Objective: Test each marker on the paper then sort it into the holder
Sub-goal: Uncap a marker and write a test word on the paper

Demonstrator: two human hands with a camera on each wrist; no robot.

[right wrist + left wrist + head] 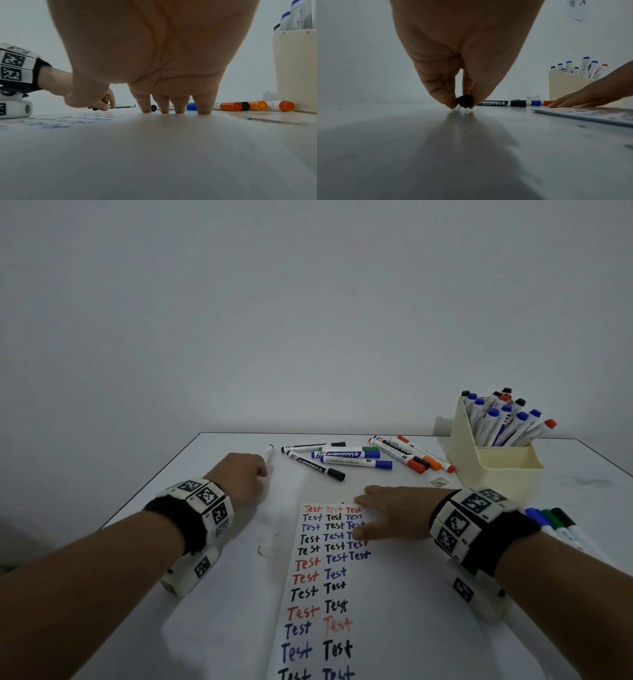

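Left grip [241, 474] pinches a black-capped marker [269, 454] lying on the desk [219, 577]; right grip [394, 517], fingers released flat, presses the paper [318, 594].

My white, smooth table [212, 628] carries a long white paper sheet [318, 604] covered in handwritten "Test", a loose cluster of capped whiteboard markers [349, 457], a cream plastic holder [503, 470], and more markers [555, 523] by my right wrist.
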